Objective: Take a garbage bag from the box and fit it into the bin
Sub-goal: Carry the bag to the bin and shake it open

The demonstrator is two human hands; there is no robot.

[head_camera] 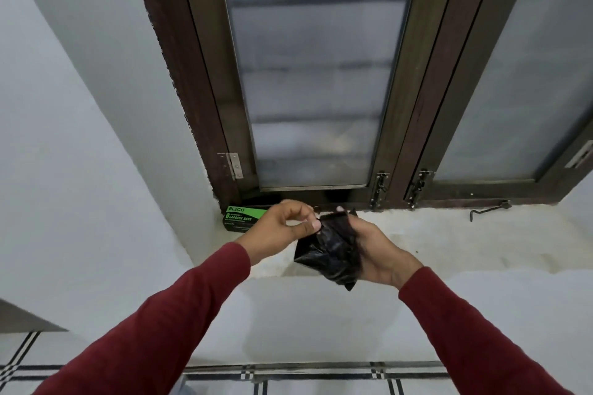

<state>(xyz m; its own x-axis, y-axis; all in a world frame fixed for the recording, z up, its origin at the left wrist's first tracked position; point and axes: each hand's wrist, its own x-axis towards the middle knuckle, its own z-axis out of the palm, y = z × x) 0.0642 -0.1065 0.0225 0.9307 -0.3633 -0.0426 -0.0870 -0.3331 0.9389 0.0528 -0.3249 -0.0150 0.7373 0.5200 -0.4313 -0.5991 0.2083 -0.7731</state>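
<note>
A folded black garbage bag (330, 250) is held in front of the window sill. My right hand (382, 253) grips its right side, with fingers curled round it. My left hand (284, 228) pinches the bag's upper left edge between thumb and fingers. The green and black garbage bag box (242, 217) lies on the sill's left end, partly hidden behind my left hand. No bin is in view.
A white sill (465, 240) runs under a dark-framed window with frosted glass (317, 74). A metal window hook (489, 209) lies on the sill at the right. White walls stand at the left and below. Checked floor tiles (321, 382) show at the bottom.
</note>
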